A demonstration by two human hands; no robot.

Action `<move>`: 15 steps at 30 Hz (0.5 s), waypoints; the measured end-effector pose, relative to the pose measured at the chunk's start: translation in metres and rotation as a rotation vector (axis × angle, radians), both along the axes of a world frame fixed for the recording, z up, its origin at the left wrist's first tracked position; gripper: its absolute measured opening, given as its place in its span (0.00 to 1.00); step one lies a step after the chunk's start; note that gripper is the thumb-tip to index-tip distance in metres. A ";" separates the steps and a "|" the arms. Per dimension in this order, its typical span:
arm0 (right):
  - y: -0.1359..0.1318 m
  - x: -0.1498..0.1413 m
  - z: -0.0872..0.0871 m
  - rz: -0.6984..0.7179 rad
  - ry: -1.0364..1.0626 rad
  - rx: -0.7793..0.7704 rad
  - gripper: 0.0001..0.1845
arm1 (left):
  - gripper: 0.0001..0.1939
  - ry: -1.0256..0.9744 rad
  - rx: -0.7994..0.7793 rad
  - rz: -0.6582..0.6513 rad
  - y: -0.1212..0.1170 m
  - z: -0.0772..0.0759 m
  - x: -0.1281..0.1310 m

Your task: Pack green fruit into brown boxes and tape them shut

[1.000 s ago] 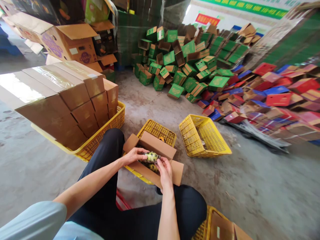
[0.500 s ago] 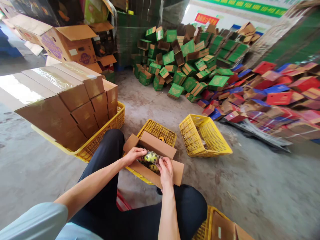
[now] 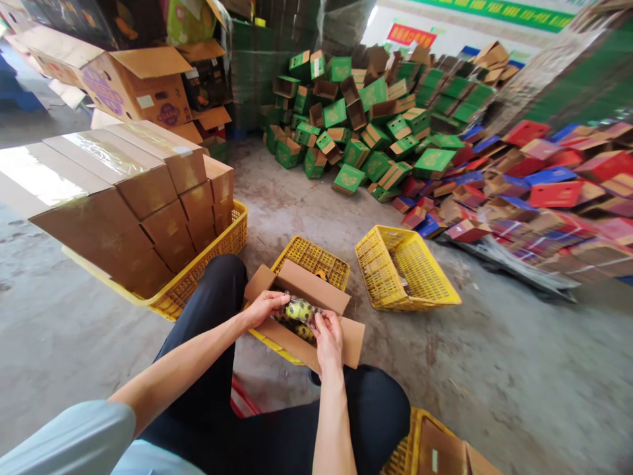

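Between my two hands is a yellow-green fruit (image 3: 299, 310) in clear film with dark spots; its exact kind I cannot tell. My left hand (image 3: 264, 309) pinches the film at the left end. At the right end, the fingers of my right hand (image 3: 329, 332) are closed on the same film. Right below is an open cardboard box (image 3: 316, 285) with its flaps spread. Inside it lies another spotted, wrapped fruit (image 3: 305, 333), partly hidden by the one I hold. The box rests on an upturned-looking yellow plastic crate (image 3: 337, 269) between my knees.
A yellow crate (image 3: 430, 274) stands to the right. Taped cartons (image 3: 153, 171) fill a long yellow crate (image 3: 236, 227) on my left. Another crate (image 3: 395, 458) with cardboard sits by my right knee. Green boxes (image 3: 349, 178) and red and blue boxes (image 3: 554, 194) lie heaped ahead.
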State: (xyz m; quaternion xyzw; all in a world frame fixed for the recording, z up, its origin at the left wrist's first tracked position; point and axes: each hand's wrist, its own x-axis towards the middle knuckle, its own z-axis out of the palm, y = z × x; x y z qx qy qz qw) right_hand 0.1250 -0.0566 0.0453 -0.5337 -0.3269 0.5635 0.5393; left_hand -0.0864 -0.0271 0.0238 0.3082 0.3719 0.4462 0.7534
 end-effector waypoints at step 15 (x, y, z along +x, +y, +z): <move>-0.007 -0.005 0.013 0.127 -0.093 0.101 0.15 | 0.37 -0.036 -0.160 -0.103 -0.001 -0.001 -0.007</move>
